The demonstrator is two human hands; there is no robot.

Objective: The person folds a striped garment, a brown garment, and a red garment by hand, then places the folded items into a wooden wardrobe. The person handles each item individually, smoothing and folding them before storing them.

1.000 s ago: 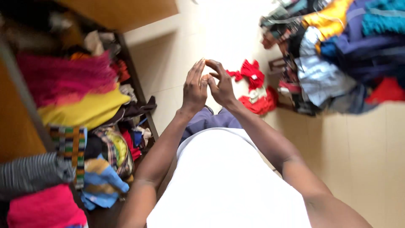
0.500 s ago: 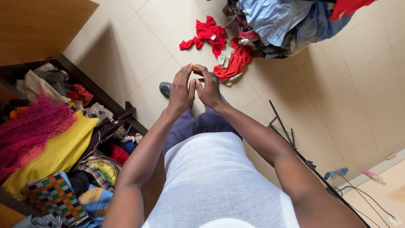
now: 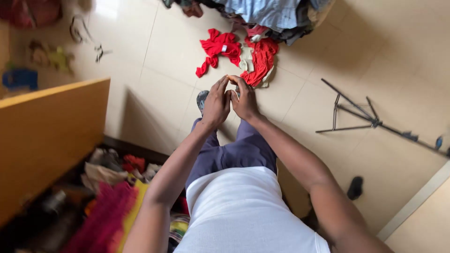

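Red clothes [image 3: 236, 54] now nearer hands; left hand [image 3: 216, 104] & right hand [image 3: 244, 99] fingertips pressed together, empty.

There is only one view — a camera worn on the person's head, looking steeply down along the white shirt and the two arms to the cream tiled floor [image 3: 159, 70]. The left hand [image 3: 216, 104] and the right hand [image 3: 244, 100] sit close, near the middle of the frame. The wooden wardrobe door [image 3: 51, 140] fills the left edge — the black folding stand [image 3: 370, 119] lies at the right.
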